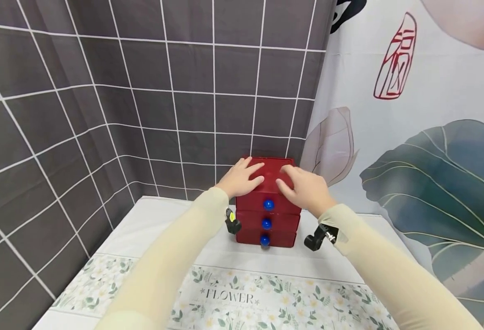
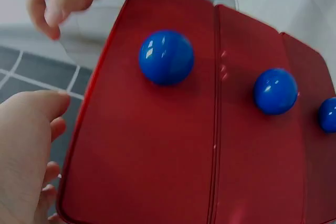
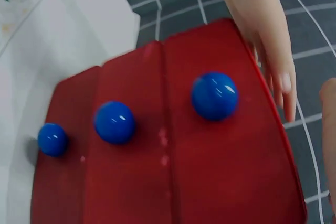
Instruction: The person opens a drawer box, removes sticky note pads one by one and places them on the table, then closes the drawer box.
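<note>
A small red drawer cabinet (image 1: 247,202) stands on the white tabletop, with three drawers one above another. Each drawer front carries a round blue knob: the top knob (image 2: 166,57), the middle knob (image 2: 275,91) and the bottom knob (image 3: 52,139). At the left of the cabinet's top is my left hand (image 1: 240,178), its fingers spread. My right hand (image 1: 305,189) is at the top's right side, fingers loosely bent and thumb apart. Neither hand holds anything. Whether either one touches the cabinet cannot be made out.
A floral cloth (image 1: 233,295) printed with "FLOWER" covers the front of the table. Behind the cabinet hangs a dark grey curtain (image 1: 190,110) with white grid lines. To the right hangs a white curtain (image 1: 349,78) with leaf prints.
</note>
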The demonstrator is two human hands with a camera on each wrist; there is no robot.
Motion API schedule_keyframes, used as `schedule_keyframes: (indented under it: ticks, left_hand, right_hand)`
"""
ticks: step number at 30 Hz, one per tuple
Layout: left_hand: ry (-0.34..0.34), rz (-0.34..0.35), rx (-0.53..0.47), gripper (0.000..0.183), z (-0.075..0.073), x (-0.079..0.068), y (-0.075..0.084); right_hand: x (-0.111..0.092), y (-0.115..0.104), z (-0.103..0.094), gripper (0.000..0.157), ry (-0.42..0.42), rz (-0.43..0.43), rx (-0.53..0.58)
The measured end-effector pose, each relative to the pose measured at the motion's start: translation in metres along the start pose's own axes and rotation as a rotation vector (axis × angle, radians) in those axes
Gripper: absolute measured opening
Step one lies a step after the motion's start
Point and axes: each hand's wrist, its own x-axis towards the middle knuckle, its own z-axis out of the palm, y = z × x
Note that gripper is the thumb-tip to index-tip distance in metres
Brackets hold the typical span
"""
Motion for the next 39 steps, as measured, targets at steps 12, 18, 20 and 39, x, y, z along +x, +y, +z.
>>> schedule_keyframes:
  ticks: [12, 18, 20, 39]
  left_hand:
    - [-0.201, 0.026, 0.076, 0.056, 0.011, 0.018, -0.008]
    - [-0.241, -0.012, 0.04, 0.056, 0.005, 0.015, -0.004]
    - [-0.248, -0.013, 0.035, 0.057, 0.006, 0.015, -0.004]
    - [-0.247, 0.029, 0.036, 0.059, 0.012, 0.017, -0.014]
  right_hand:
    - [-0.02, -0.022, 0.023, 0.026, 0.112, -0.4, -0.06]
    - [-0.025, -0.031, 0.037, 0.032, 0.011, -0.365, -0.125]
    - [-0.026, -0.035, 0.042, 0.036, 0.001, -0.33, -0.164]
    - [-0.04, -0.052, 0.05, 0.026, 0.149, -0.271, -0.193]
